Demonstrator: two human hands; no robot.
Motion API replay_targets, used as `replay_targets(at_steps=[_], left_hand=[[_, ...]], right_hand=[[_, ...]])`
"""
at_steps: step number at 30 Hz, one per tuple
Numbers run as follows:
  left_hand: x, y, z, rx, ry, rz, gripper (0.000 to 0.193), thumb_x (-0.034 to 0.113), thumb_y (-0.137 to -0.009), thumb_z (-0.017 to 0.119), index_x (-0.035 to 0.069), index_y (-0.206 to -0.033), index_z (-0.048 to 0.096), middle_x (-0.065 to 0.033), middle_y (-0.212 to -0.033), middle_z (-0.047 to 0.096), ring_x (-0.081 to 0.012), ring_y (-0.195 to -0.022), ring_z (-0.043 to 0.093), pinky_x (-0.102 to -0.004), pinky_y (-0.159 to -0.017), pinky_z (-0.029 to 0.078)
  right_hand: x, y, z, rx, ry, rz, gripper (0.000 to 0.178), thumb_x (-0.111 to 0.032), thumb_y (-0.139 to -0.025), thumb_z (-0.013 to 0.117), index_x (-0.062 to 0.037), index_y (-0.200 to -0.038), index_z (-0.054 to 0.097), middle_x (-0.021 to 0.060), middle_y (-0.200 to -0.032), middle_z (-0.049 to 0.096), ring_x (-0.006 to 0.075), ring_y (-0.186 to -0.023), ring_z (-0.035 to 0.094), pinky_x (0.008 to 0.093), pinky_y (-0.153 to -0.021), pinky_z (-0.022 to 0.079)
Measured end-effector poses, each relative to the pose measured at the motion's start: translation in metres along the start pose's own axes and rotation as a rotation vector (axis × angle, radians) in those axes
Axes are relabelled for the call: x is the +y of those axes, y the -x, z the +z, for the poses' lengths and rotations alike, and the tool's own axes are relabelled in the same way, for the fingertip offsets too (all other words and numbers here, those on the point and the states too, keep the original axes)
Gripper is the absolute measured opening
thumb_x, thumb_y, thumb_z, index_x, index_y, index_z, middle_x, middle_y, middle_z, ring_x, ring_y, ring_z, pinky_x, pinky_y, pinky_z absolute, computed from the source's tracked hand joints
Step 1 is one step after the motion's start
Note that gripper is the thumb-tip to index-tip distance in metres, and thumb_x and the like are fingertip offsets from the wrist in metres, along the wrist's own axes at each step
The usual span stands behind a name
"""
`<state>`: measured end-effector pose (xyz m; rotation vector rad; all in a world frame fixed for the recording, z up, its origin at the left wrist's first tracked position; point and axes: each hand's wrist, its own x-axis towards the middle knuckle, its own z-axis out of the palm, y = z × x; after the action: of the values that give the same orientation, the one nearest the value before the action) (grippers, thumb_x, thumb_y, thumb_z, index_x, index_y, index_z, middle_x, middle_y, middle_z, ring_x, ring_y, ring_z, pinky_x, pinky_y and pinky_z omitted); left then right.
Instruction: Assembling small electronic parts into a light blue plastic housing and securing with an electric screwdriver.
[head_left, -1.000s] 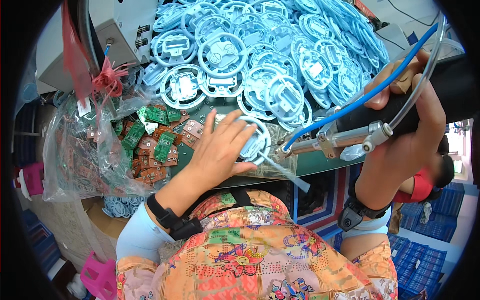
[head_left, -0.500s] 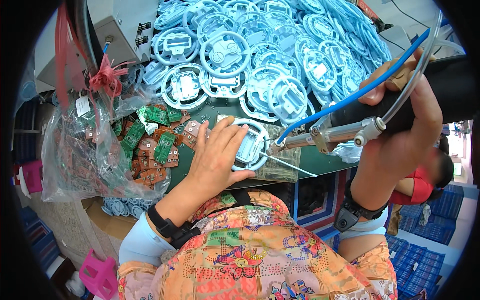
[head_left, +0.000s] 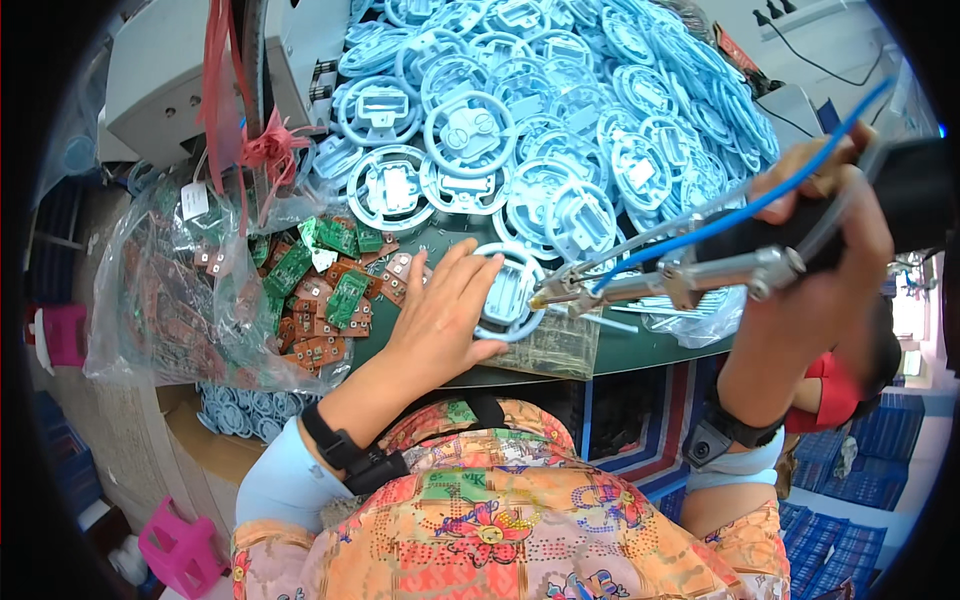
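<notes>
My left hand (head_left: 438, 318) grips the left rim of a light-blue plastic steering wheel part (head_left: 512, 290), fingers over its top and thumb at the near edge. The part lies on the table near its front edge, at a brownish taped pad (head_left: 545, 352). My right hand (head_left: 852, 225), blurred, is wrapped round a black power screwdriver (head_left: 915, 185) held sideways. The tool's metal nozzle (head_left: 640, 288) points left, its tip at the part's right rim. Whether they touch, I cannot tell. A blue air hose (head_left: 745, 222) runs along the tool. A thin white stick (head_left: 608, 322) lies below the nozzle.
A large heap of similar light-blue parts (head_left: 470, 135) covers the back of the table. Green and brown circuit boards (head_left: 345, 300) spill from a clear plastic bag (head_left: 170, 310) at left. A grey machine (head_left: 190, 80) stands behind it. A pink stool (head_left: 180, 545) is on the floor.
The view has shifted, so the heap and boards appear further right. The tool and my right hand have moved a little, the hand now blurred. The white stick's end sits higher. My left hand keeps its hold.
</notes>
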<state>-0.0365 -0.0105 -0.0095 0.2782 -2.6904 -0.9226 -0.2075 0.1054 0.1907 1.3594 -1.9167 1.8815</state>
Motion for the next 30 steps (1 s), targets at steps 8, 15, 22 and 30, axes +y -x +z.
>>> replay_targets(at_steps=[8,15,22,30], left_hand=[[-0.005,0.000,0.010,0.113,0.044,-0.039,0.099,0.023,-0.055,0.092,0.008,-0.141,0.045,-0.0100,-0.133,0.049,-0.0313,-0.135,0.040,-0.0589,-0.109,0.026],[-0.007,0.000,0.013,0.125,0.044,-0.051,0.099,0.021,-0.054,0.091,0.008,-0.140,0.045,-0.0090,-0.132,0.050,-0.0313,-0.135,0.040,-0.0604,-0.109,0.026],[-0.004,-0.001,0.012,0.123,0.027,-0.028,0.096,0.022,-0.057,0.091,0.007,-0.140,0.045,-0.0092,-0.131,0.049,-0.0313,-0.135,0.039,-0.0619,-0.108,0.027],[-0.005,0.003,0.018,0.159,0.073,-0.042,0.095,0.018,-0.056,0.091,0.007,-0.140,0.046,-0.0100,-0.131,0.050,-0.0315,-0.136,0.040,-0.0589,-0.108,0.027]], right_hand=[[0.017,0.014,-0.002,-0.143,0.075,-0.047,0.043,-0.024,-0.092,0.046,0.0000,-0.127,0.041,0.0072,-0.081,0.042,0.0151,-0.068,0.047,0.0275,-0.065,0.039],[0.010,0.017,0.009,-0.075,0.032,0.072,0.042,-0.025,-0.092,0.048,-0.0006,-0.125,0.043,0.0087,-0.080,0.046,0.0156,-0.069,0.048,0.0271,-0.066,0.040],[0.006,0.030,0.022,0.024,-0.176,0.229,0.037,-0.022,-0.091,0.049,0.0029,-0.117,0.045,0.0100,-0.078,0.048,0.0181,-0.066,0.048,0.0293,-0.063,0.042],[-0.023,0.013,0.006,-0.144,-0.088,0.046,0.039,-0.025,-0.093,0.044,0.0008,-0.123,0.044,0.0077,-0.083,0.046,0.0151,-0.069,0.048,0.0281,-0.068,0.041]])
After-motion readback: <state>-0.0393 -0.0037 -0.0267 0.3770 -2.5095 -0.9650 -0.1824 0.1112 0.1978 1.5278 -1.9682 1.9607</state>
